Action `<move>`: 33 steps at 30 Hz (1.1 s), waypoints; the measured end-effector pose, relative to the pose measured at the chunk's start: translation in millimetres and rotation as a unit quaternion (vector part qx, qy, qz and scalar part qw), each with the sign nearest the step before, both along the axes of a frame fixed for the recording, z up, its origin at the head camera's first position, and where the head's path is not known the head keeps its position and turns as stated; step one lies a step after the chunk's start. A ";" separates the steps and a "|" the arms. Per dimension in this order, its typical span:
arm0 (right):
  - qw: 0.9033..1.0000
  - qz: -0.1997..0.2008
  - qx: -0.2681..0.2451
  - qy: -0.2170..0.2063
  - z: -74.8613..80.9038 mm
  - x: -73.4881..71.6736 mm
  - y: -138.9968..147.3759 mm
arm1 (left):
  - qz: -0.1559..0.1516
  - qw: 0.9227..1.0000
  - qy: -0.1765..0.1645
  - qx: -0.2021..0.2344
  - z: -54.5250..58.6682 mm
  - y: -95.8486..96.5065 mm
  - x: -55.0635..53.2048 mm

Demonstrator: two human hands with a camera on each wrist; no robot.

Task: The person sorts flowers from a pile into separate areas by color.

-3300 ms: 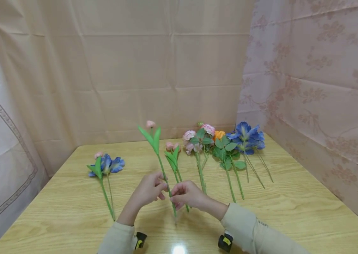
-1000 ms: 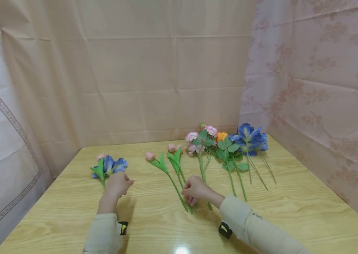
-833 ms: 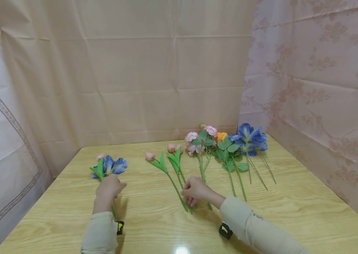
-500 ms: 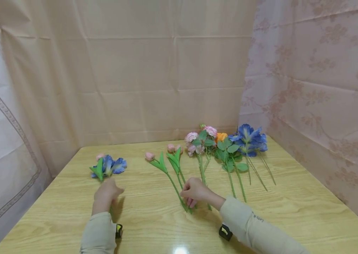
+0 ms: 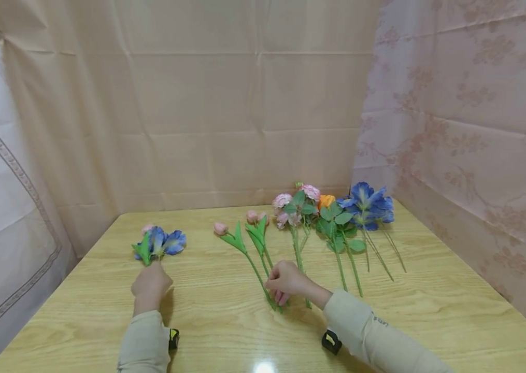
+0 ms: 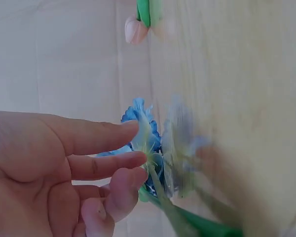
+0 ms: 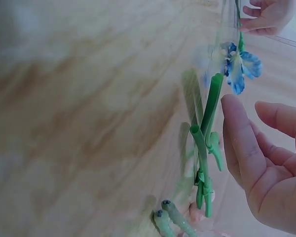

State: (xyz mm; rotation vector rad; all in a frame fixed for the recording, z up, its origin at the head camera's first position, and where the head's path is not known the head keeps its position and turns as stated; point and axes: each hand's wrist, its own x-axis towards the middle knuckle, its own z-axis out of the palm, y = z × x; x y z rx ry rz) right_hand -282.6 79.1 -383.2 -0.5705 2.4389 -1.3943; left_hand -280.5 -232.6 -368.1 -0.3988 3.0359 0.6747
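Observation:
My left hand (image 5: 152,284) hovers over the stems of a blue iris-like flower (image 5: 174,242) and a pink tulip (image 5: 143,250) on the table's left side. In the left wrist view its thumb and fingers reach beside the green stems (image 6: 164,200) without closing round them. Mid-table, my right hand (image 5: 288,278) is at the lower stems of several pink tulips (image 5: 220,228). The right wrist view shows its fingers relaxed and apart from the cut tulip stem ends (image 7: 213,98).
Pink ranunculus-like flowers (image 5: 310,192), an orange flower (image 5: 326,201) with green leaves and more blue flowers (image 5: 365,204) lie in a row rightward. The wooden table (image 5: 225,342) meets a beige curtain (image 5: 188,129) behind.
The tulip both hands held earlier now lies left of the other tulips. My left hand has moved left to the blue flower, then slightly back along its stems. My right hand has stayed nearly still lately.

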 end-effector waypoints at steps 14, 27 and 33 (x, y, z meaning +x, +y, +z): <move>1.000 0.012 -0.013 -0.022 -0.2 1.6 -1.2 | 0.001 0.998 -0.055 0.011 -2.6 -2.6 2.6; 1.000 0.005 -0.014 -0.025 2.0 3.7 -1.7 | -0.026 0.999 -0.040 0.020 -2.0 0.4 3.6; 1.000 0.010 -0.018 -0.023 2.2 4.2 -0.4 | -0.027 0.999 -0.026 0.033 1.2 3.9 4.3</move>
